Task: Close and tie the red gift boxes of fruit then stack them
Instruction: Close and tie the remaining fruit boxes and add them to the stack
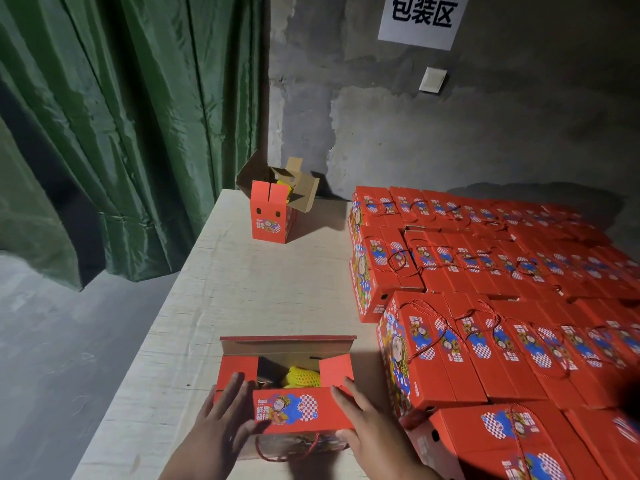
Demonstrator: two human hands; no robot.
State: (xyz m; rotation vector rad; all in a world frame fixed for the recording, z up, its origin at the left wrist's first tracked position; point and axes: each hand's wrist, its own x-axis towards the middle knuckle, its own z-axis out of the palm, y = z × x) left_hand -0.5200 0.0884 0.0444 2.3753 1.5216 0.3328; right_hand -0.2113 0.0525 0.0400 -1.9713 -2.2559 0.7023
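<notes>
A red gift box stands near the front of the pale table. Its top is partly open and yellow foam-netted fruit shows inside. The two short side flaps are folded in, the near long flap is bent over, and the far flap stands up. My left hand presses the box's left side, fingers straight over the left flap and thumb at the front. My right hand holds the right side the same way. A red cord handle hangs at the box's front.
A second open red box with raised brown flaps stands at the table's far end. Stacks of closed, tied red boxes fill the right side. A green curtain hangs on the left, and a grey wall with a white sign is behind.
</notes>
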